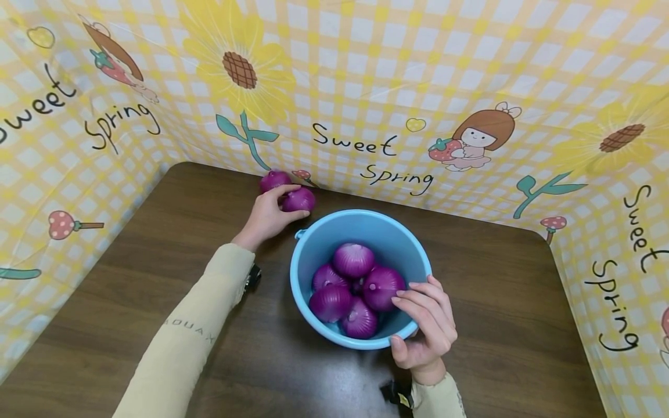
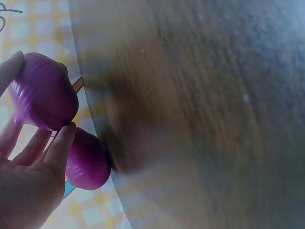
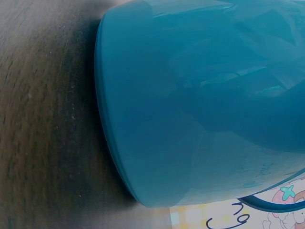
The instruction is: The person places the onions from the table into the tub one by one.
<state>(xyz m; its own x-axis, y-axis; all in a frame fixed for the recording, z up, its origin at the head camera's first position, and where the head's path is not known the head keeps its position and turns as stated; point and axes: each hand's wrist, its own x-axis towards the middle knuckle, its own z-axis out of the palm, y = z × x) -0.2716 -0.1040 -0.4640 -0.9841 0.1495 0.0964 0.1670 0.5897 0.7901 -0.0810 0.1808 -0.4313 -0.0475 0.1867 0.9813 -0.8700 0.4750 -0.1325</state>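
My left hand grips a purple onion between thumb and fingers, behind and left of the bucket. The left wrist view shows the same onion; whether it touches the table I cannot tell. Right beside it, at the table's back edge, sits a second purple onion, lower in the left wrist view. A light blue bucket stands upright with several purple onions inside. My right hand holds the bucket's near right rim, fingers over the inside and thumb outside.
Dark wood-grain table lies under everything. Yellow checked cloth with printed flowers and lettering rises along its back and sides. The bucket's blue handle shows at the lower edge of the right wrist view.
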